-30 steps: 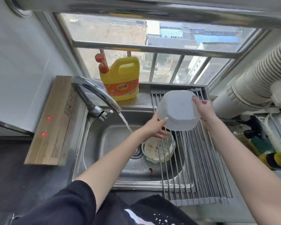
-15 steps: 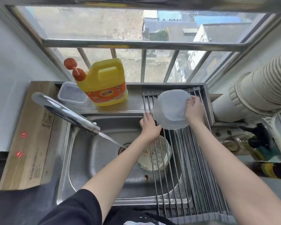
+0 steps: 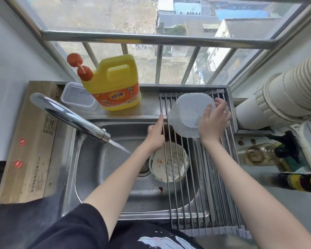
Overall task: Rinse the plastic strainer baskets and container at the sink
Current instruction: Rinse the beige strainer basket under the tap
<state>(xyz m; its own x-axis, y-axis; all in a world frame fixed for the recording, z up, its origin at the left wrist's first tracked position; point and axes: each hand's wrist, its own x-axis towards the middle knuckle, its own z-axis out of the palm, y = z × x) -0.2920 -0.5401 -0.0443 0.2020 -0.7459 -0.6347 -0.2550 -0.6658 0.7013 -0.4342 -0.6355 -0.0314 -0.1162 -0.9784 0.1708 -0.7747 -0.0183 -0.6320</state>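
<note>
A translucent white plastic container (image 3: pixel 188 114) lies upside down at the far end of the metal roll-up rack (image 3: pixel 205 194), and my right hand (image 3: pixel 213 121) rests on its right side, fingers spread over it. My left hand (image 3: pixel 155 136) is beside the rack's left edge, apart from the container, with one finger stretched along a rod and nothing held. A cream strainer basket (image 3: pixel 169 163) with reddish stains lies in the steel sink (image 3: pixel 104 168), partly under the rack rods. Water runs from the faucet (image 3: pixel 70 116) into the basin.
A yellow detergent jug (image 3: pixel 113 85) and a clear lidded box (image 3: pixel 77 97) stand on the ledge behind the sink. A cardboard box (image 3: pixel 29 141) lies to the left. On the right are a white ribbed duct (image 3: pixel 280 97) and cluttered brushes and bottles (image 3: pixel 276 155).
The container went down from both hands onto the far end of the rack. My left hand let go and dropped to the rack's left edge. The view tilted downward.
</note>
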